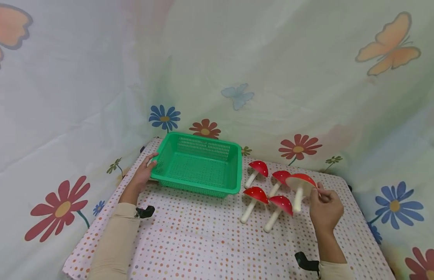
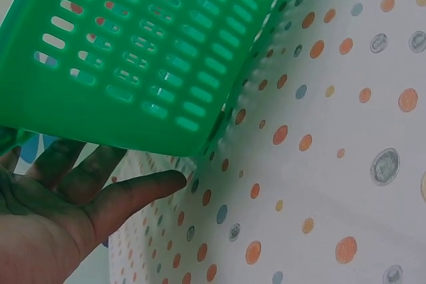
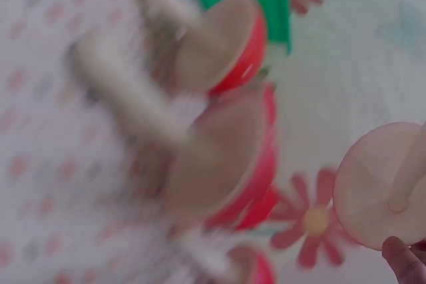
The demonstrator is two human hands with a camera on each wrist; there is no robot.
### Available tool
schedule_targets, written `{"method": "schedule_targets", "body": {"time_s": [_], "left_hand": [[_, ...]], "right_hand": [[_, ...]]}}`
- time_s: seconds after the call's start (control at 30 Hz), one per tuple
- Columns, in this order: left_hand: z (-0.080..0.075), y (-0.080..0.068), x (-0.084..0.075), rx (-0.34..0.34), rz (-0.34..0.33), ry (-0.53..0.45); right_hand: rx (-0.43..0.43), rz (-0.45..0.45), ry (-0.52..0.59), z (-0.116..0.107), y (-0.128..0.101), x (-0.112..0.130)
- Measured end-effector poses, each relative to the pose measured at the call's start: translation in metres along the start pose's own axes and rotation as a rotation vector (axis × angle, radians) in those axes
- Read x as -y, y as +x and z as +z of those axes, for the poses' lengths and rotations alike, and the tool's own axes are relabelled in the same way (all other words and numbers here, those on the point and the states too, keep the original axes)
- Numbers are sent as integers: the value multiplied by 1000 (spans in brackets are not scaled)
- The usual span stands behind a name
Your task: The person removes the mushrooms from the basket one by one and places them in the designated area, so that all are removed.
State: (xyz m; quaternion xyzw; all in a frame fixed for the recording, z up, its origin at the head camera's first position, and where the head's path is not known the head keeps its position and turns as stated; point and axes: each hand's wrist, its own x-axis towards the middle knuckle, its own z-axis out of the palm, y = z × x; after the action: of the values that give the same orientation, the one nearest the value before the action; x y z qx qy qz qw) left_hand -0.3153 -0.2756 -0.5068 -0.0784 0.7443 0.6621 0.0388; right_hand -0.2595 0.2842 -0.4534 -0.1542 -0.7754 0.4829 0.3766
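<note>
Nearest, the right hand (image 1: 326, 210) pinches a toy mushroom (image 1: 300, 186) by the edge of its red cap, lifted off the dotted tablecloth (image 1: 203, 241), pale stem hanging down. It looks light and stiff, probably wood or foam; the smooth cap could slip, so the stem seems the surer hold. Four more mushrooms (image 1: 253, 199) lie just left of it. Farther back, the left hand (image 1: 144, 174) has fingers spread flat against the side of the green basket (image 1: 199, 165), an empty, rigid slotted plastic one.
</note>
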Motion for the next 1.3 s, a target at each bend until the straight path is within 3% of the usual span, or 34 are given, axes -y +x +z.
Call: {"method": "schedule_targets", "body": {"time_s": [0.17,0.43,0.6,0.87,1.03,1.2,1.3], "left_hand": [[-1,-14,-19,23,-3,-25],[4,-18,-26,56,-16,-50],[0,-16,-19,45,-24,-47],[-16,-7,7,-4,0,-26],[-18,-9,-2,-5,8,-9],[-17,-17,-17,13,-43,-89],[-18,-17,-18,0,-47,-82]], "right_hand": [[-46,132,-123,-31,-2,-43],[10,327,-227,-47,-14,-71],[40,326,-256,-48,-33,-83],[102,225,-285,-41,-42,-77],[128,252,-311,-43,-44,-71],[177,244,-264,-43,-42,-66],[209,262,-288,-43,-43,-67]]}}
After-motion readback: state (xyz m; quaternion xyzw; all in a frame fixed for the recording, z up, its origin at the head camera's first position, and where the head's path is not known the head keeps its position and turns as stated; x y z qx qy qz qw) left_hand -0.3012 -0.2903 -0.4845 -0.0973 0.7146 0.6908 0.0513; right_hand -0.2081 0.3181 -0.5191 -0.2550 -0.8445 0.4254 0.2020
